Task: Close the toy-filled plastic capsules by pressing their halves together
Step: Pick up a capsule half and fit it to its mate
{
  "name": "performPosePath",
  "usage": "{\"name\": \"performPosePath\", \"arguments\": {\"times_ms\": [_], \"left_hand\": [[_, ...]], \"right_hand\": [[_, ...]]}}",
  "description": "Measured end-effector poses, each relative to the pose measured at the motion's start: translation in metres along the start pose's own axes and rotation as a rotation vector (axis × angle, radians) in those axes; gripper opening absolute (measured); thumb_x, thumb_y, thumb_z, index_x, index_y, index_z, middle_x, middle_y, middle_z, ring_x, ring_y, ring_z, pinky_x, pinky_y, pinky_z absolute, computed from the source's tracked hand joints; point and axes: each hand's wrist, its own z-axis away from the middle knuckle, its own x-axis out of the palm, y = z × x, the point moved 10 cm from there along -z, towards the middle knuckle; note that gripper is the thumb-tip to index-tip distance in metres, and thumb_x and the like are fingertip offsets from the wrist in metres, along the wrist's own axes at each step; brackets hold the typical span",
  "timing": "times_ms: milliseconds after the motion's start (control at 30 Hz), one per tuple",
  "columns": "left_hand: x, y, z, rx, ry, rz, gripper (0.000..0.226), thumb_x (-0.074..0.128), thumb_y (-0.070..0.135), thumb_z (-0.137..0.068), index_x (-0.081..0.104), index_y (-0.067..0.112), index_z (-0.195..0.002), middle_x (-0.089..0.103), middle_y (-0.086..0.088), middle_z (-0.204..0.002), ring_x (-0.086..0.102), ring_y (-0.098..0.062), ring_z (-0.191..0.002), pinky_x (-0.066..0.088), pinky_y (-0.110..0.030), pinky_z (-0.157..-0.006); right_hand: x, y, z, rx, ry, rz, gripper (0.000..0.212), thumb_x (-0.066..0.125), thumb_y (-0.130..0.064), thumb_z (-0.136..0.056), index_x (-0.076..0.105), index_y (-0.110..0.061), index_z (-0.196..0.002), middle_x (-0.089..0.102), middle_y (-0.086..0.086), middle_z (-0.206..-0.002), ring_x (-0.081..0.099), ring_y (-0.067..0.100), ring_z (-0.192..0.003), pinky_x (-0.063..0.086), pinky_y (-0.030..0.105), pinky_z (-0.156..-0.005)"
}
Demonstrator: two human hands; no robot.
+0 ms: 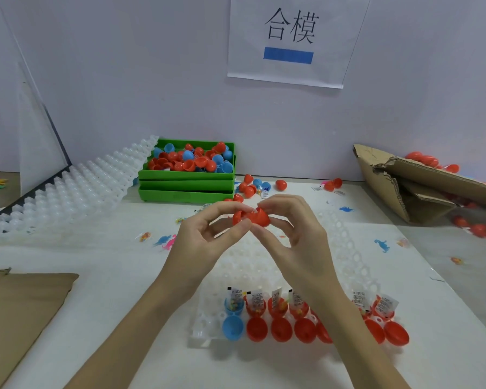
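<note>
1. Hands meet in mid-air above the white tray (345, 234): the left hand (199, 240) and the right hand (295, 234) share one red capsule (251, 217), held well above the tabletop (101, 276).
2. Each grip is clamped on the red capsule, the left on the left half, the right on the right half, thumbs under and forefingers over.
3. A dark gap shows at the top between the two halves, so they look tilted toward each other and not yet snapped shut. Whether a toy sits inside cannot be made out.
4. Step in hand, as I judge it: closing this one capsule, with the halves meeting but the seam unfinished.
5. Next move calls for squaring the rims to each other, then a firm squeeze straight along the capsule's axis until the gap vanishes all round; a crooked push would likely let one rim ride over the other.
6. Waiting work: a row of filled halves (278, 306) with paper slips stands in the tray's near edge, and their open lids, among them a blue lid (232, 328), lie just in front.
7. Farther back, a green bin (185, 175) holds loose capsule shells.
</note>
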Motion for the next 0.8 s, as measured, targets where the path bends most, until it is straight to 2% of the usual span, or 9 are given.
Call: {"name": "performPosePath", "arguments": {"times_ms": [133, 233, 333, 467, 600, 800], "left_hand": [[-0.003, 0.003, 0.000, 0.002, 0.010, -0.010, 0.028, 0.078, 0.033, -0.088, 0.076, 0.022, -0.114, 0.078, -0.002, -0.117, 0.072, -0.024, -0.117, 0.056, -0.045, -0.103], [-0.002, 0.007, 0.001, 0.037, -0.002, -0.021, 0.025, 0.081, 0.026, -0.089, 0.075, 0.019, -0.112, 0.078, -0.004, -0.110, 0.074, -0.028, -0.109, 0.061, -0.044, -0.095], [-0.002, 0.015, 0.001, 0.081, -0.023, -0.005, 0.024, 0.080, 0.020, -0.088, 0.072, 0.014, -0.109, 0.076, -0.005, -0.101, 0.076, -0.029, -0.093, 0.061, -0.034, -0.084], [0.005, 0.020, 0.004, 0.127, -0.086, -0.093, 0.022, 0.071, 0.023, -0.096, 0.067, 0.013, -0.115, 0.074, 0.001, -0.095, 0.074, -0.027, -0.082, 0.058, -0.026, -0.078], [0.005, 0.022, 0.003, 0.150, -0.061, -0.082, 0.019, 0.072, 0.020, -0.095, 0.065, 0.011, -0.111, 0.074, 0.003, -0.095, 0.073, -0.022, -0.083, 0.058, -0.026, -0.077], [0.001, 0.027, 0.004, 0.221, -0.007, -0.093, 0.018, 0.071, 0.018, -0.093, 0.066, 0.008, -0.108, 0.074, 0.001, -0.100, 0.076, -0.028, -0.087, 0.060, -0.030, -0.081]], "right_hand": [[-0.001, 0.003, -0.002, 0.058, -0.026, -0.090, 0.030, 0.081, -0.019, -0.086, 0.070, -0.015, -0.113, 0.068, 0.002, -0.114, 0.070, 0.023, -0.111, 0.058, 0.024, -0.091], [0.000, 0.004, -0.002, 0.092, -0.070, -0.122, 0.030, 0.080, -0.021, -0.085, 0.070, -0.017, -0.113, 0.072, -0.002, -0.110, 0.072, 0.022, -0.107, 0.058, 0.021, -0.088], [0.004, 0.004, -0.002, 0.103, -0.103, -0.107, 0.030, 0.081, -0.021, -0.085, 0.071, -0.020, -0.114, 0.075, -0.008, -0.102, 0.073, 0.021, -0.098, 0.058, 0.020, -0.083], [0.011, 0.006, 0.002, 0.138, -0.119, -0.125, 0.029, 0.079, -0.020, -0.087, 0.073, -0.019, -0.116, 0.076, -0.005, -0.096, 0.075, 0.022, -0.089, 0.060, 0.024, -0.080], [0.008, 0.006, 0.001, 0.154, -0.099, -0.174, 0.030, 0.080, -0.017, -0.087, 0.073, -0.017, -0.116, 0.077, -0.002, -0.099, 0.076, 0.024, -0.089, 0.061, 0.025, -0.082], [0.010, 0.007, 0.002, 0.154, -0.097, -0.189, 0.030, 0.077, -0.010, -0.091, 0.073, -0.016, -0.120, 0.075, 0.006, -0.109, 0.075, 0.026, -0.095, 0.061, 0.030, -0.087]]}}
